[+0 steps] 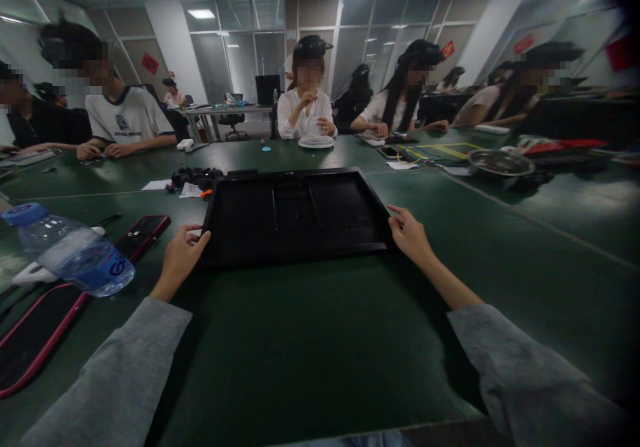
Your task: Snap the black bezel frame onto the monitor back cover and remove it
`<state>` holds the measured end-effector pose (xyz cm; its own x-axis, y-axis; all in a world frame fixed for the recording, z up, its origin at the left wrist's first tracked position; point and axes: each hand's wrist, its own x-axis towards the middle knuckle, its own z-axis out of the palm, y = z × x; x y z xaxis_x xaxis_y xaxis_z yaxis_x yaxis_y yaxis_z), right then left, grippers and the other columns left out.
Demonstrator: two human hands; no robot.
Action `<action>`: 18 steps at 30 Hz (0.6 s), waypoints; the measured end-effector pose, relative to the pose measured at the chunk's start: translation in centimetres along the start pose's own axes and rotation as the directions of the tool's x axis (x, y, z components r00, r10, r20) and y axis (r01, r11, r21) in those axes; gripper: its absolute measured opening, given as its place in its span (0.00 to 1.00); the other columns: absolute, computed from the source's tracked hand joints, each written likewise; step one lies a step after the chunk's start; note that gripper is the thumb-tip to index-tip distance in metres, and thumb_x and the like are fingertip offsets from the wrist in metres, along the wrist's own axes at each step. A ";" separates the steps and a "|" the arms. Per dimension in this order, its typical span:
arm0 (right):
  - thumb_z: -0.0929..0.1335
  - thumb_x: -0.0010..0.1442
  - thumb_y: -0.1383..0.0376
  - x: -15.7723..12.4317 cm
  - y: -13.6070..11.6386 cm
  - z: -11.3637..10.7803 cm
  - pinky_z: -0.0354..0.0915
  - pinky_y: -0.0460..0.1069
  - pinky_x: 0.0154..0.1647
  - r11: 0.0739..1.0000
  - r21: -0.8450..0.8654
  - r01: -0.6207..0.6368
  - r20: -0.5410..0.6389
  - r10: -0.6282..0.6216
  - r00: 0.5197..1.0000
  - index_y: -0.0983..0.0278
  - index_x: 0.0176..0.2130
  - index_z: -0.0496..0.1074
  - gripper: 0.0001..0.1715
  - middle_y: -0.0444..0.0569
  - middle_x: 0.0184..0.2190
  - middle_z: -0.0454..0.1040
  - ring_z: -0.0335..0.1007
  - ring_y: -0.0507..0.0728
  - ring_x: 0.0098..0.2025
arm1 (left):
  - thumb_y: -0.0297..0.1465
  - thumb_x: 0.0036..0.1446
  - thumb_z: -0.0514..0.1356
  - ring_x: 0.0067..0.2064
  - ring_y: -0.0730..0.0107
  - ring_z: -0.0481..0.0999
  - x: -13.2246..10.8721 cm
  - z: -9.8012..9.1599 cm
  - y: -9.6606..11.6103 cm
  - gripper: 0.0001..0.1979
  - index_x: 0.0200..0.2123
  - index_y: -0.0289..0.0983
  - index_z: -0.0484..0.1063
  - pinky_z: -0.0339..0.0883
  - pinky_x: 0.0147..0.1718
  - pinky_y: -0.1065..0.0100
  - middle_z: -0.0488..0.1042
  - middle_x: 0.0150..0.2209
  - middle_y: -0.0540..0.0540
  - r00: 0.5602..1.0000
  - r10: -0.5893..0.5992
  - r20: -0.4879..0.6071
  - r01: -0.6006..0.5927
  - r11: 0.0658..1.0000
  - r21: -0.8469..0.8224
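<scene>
A black, shallow rectangular tray-like panel [345, 210] with a raised rim lies in front of me on the green tabletop [320, 340]. Two thin lines run across its middle section. My left hand [180, 257] grips its left edge, thumb on the near side of the rim. On the opposite edge, my right hand [413, 233] is closed around the rim near the right corner. Parts of the fingers of both hands are hidden by the panel's sides.
At left a water bottle [75, 250] lies tilted beside a red-edged phone [145, 233] and a larger pink-edged device [40, 333]. Black cables [197, 178] sit behind the panel. A metal bowl [500, 162] stands at right. Several people sit around the table.
</scene>
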<state>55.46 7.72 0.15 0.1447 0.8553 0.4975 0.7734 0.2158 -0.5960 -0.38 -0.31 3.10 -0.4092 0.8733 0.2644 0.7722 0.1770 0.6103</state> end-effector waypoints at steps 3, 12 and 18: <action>0.61 0.66 0.55 0.2 0.3 0.3 0.72 0.60 0.50 1.000 0.025 0.008 0.009 -0.008 1.000 0.63 0.58 0.72 0.27 0.57 0.40 0.82 0.79 0.64 0.41 | 0.45 0.59 0.62 0.38 0.57 0.82 0.4 0.0 -0.6 0.23 0.53 0.38 0.72 0.73 0.43 0.59 0.83 0.37 0.44 0.999 -0.031 0.045 0.031 1.000 0.001; 0.55 0.71 0.48 0.7 0.2 0.2 0.68 0.63 0.60 0.990 0.140 -0.035 -0.113 0.051 0.992 0.62 0.67 0.61 0.35 0.61 0.59 0.74 0.74 0.64 0.58 | 0.43 0.66 0.53 0.59 0.53 0.74 0.1 0.6 -0.3 0.28 0.64 0.34 0.64 0.63 0.63 0.50 0.72 0.61 0.34 0.938 0.229 -0.260 -0.234 0.972 0.011; 0.58 0.70 0.51 0.0 -2.0 0.0 0.51 0.68 0.72 0.989 -0.101 0.111 -0.053 -0.116 0.992 0.59 0.74 0.50 0.40 0.57 0.73 0.54 0.47 0.66 0.75 | 0.42 0.69 0.49 0.69 0.56 0.64 -1.3 1.4 1.3 0.28 0.68 0.38 0.62 0.55 0.69 0.51 0.67 0.67 0.38 0.895 0.414 -0.169 -0.417 0.909 0.014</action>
<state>53.96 7.32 1.34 0.0863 0.7982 0.5961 0.8430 0.2604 -0.4707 1.86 -0.56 2.47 -0.1290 0.7776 0.6154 0.8792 -0.1974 0.4337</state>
